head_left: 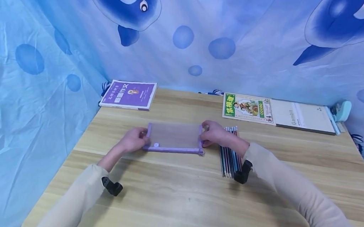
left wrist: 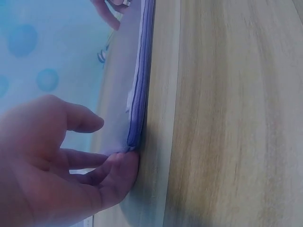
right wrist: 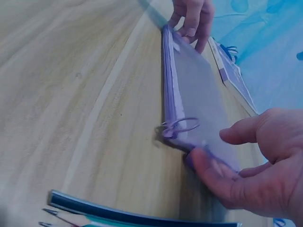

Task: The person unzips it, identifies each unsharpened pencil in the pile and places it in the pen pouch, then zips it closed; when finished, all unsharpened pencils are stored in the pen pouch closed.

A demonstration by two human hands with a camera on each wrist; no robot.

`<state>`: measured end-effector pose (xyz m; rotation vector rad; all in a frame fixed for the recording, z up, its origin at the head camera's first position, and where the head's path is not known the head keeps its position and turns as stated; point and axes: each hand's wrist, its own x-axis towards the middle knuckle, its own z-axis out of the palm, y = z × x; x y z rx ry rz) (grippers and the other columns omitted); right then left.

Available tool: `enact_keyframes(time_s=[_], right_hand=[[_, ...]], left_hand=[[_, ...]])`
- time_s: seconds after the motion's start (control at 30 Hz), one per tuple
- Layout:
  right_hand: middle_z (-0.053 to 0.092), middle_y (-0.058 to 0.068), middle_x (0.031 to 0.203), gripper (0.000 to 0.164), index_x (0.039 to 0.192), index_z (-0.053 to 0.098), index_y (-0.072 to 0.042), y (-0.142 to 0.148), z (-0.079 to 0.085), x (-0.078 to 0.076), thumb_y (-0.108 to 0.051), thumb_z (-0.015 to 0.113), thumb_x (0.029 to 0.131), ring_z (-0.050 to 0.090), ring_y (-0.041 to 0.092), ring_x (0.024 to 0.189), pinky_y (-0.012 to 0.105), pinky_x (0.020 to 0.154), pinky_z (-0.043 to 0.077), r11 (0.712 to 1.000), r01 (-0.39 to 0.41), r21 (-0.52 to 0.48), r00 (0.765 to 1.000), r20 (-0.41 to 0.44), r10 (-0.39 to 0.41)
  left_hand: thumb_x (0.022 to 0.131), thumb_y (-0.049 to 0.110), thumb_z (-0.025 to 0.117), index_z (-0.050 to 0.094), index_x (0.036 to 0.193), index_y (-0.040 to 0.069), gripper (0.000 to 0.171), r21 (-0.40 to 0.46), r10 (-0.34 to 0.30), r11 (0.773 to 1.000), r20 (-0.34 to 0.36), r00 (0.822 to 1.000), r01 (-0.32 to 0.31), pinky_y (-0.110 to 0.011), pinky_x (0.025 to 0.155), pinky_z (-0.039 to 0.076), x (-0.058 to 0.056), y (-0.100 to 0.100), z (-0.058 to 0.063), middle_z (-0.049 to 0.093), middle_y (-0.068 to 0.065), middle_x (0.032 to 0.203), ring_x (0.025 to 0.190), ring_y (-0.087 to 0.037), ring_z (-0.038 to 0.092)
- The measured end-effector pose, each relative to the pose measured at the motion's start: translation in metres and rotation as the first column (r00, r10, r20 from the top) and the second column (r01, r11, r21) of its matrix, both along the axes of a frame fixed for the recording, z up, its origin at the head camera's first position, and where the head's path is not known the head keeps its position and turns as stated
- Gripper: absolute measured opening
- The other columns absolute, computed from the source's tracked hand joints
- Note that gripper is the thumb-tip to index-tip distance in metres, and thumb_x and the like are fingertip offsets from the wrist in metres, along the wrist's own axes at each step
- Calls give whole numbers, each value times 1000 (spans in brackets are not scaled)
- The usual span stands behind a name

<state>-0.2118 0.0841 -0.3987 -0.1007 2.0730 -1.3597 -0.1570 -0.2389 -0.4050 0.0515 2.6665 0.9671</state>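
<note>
A translucent zip pouch (head_left: 175, 136) with purple edging lies flat on the wooden table, its zipper (head_left: 172, 150) along the near side. My left hand (head_left: 134, 139) is at its left end; in the left wrist view the fingertips (left wrist: 124, 165) touch the zipper corner while the thumb stays apart. At the other end is my right hand (head_left: 215, 133), fingers against the short edge and thumb raised over the pouch in the right wrist view. A ring pull (right wrist: 182, 126) hangs from the zipper's right end. Beside it, under my right forearm, lies a row of pencils (head_left: 229, 160).
A purple book (head_left: 129, 94) lies at the back left. Along the back right are a green-and-yellow illustrated book (head_left: 248, 108) and a white Gambit book (head_left: 303, 116), with a light-blue object (head_left: 343, 111) at its end. A blue dolphin-print curtain (head_left: 187, 49) hangs behind the table.
</note>
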Motion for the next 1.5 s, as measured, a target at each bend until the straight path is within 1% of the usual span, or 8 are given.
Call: enact_keyframes(time_s=[0.4, 0.67, 0.8, 0.93, 1.07, 1.2, 1.33, 1.5], right_hand=[[57, 24, 113, 76, 154, 27, -3, 4, -13, -3, 8, 63, 89, 64, 26, 84, 36, 80, 58, 984, 98, -147, 989, 122, -80], [56, 24, 115, 78, 156, 26, -8, 5, -12, 1, 9, 61, 88, 63, 28, 86, 39, 78, 59, 980, 129, -154, 984, 146, -107], [56, 25, 117, 79, 157, 23, -7, 5, -11, 4, 8, 61, 90, 63, 29, 89, 42, 80, 59, 979, 109, -170, 985, 150, -84], [56, 26, 119, 77, 157, 23, -7, 7, -11, 3, 7, 61, 91, 63, 30, 92, 41, 79, 59, 978, 106, -182, 987, 142, -80], [56, 26, 120, 77, 157, 23, -6, 11, -11, 1, 7, 60, 91, 63, 30, 92, 39, 79, 59, 974, 123, -190, 985, 140, -97], [57, 27, 119, 76, 157, 21, -4, 12, -11, 3, 7, 59, 92, 64, 29, 90, 39, 80, 58, 974, 126, -191, 985, 144, -99], [60, 26, 115, 76, 157, 21, -4, 12, -13, 6, 8, 57, 91, 65, 27, 86, 37, 78, 58, 975, 120, -188, 984, 153, -92], [62, 27, 112, 77, 157, 19, -2, 10, -13, 7, 8, 56, 90, 65, 26, 82, 35, 75, 59, 975, 103, -197, 987, 143, -75]], left_hand=[[91, 16, 63, 47, 138, -14, 58, 12, 43, 999, -54, 998, -42, -45, 84, 52, 7, 2, -6, 65, -21, 103, 93, -32, 60], [91, 17, 64, 60, 112, -12, 36, -46, -8, 999, -136, 991, 1, -43, 70, 52, 14, 12, -5, 62, -15, 85, 76, -28, 59], [90, 23, 67, 57, 121, -13, 49, -176, -9, 984, -208, 978, -28, -50, 77, 54, 23, 22, -4, 61, -25, 97, 86, -37, 60], [85, 27, 76, 59, 127, -9, 58, -235, -41, 969, -439, 898, -71, -53, 87, 54, 37, 60, 2, 62, -27, 110, 97, -42, 62], [78, 31, 85, 68, 113, -4, 52, -186, -141, 982, -571, 808, 40, -41, 77, 58, 49, 121, 0, 68, -19, 101, 84, -31, 67], [76, 42, 85, 70, 110, 2, 55, -229, -191, 971, -598, 778, 63, -33, 62, 55, 50, 167, -10, 67, -10, 93, 73, -22, 64], [75, 35, 87, 72, 98, 6, 41, -232, -182, 972, -659, 730, 34, -30, 57, 52, 45, 184, -22, 63, -4, 83, 67, -19, 60], [75, 14, 85, 72, 90, 5, 22, -130, -154, 988, -753, 639, 84, -30, 58, 53, 48, 184, -30, 63, -6, 83, 68, -19, 60]])
